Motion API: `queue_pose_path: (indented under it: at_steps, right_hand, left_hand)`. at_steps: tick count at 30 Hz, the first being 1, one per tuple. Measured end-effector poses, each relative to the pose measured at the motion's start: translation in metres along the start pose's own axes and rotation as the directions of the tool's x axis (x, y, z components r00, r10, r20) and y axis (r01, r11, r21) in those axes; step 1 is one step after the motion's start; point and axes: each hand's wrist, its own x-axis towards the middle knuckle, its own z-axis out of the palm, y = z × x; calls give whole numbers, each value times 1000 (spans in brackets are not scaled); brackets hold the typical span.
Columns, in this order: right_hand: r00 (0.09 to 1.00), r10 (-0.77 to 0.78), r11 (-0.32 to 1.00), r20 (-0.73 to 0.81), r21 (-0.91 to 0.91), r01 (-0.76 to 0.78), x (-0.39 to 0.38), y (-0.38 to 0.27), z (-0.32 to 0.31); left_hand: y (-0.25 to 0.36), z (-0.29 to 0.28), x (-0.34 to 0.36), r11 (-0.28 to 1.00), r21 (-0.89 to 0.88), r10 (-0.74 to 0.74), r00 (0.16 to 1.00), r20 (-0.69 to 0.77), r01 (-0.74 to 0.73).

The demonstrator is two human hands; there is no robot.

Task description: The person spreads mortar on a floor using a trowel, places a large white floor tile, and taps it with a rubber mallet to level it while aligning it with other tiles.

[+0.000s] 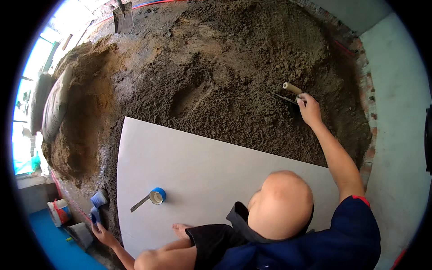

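Observation:
My right hand (308, 105) grips a trowel (283, 96) with a pale handle (291, 87), low over the damp grey mortar or sand (229, 103). At lower left, my left hand (101, 234) has its fingers closed on a dark blue shoe-like item (95, 215), beside a lighter blue one (99, 198). A large white board or sheet (180, 157) lies beneath me. On it are a blue tape roll (157, 195) and a narrow, ruler-like strip (139, 202). My bare foot (180, 230) rests on the sheet, and a rounded bare knee (279, 202) fills the lower middle.
A shovel (123, 18) stands at the upper left. Filled sacks (56, 103) lean by a bright opening. Buckets (58, 211) sit on a blue surface (45, 238) at lower left. Red pipes (155, 2) run along the edges. A plastered wall (396, 135) with a brick base bounds the right.

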Motion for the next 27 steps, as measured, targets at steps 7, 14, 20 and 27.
queue_pose_path:
  at_steps: [7, 14, 20, 27]
  right_hand:
    - [725, 411, -173, 553, 828, -534, 104, 10, 34]
    - [694, 587, -94, 418, 886, -454, 146, 49, 33]
    - [909, 348, 261, 227, 908, -327, 86, -20, -65]
    - [951, 253, 937, 180, 200, -287, 81, -20, -123]
  left_hand:
    - [359, 107, -19, 829, -326, 516, 847, 128, -455]
    - [361, 261, -101, 938, -1, 196, 528, 827, -347]
    - [244, 367, -105, 905, 393, -89, 833, 547, -161]
    - [273, 447, -84, 940, 334, -32, 960, 278, -65]
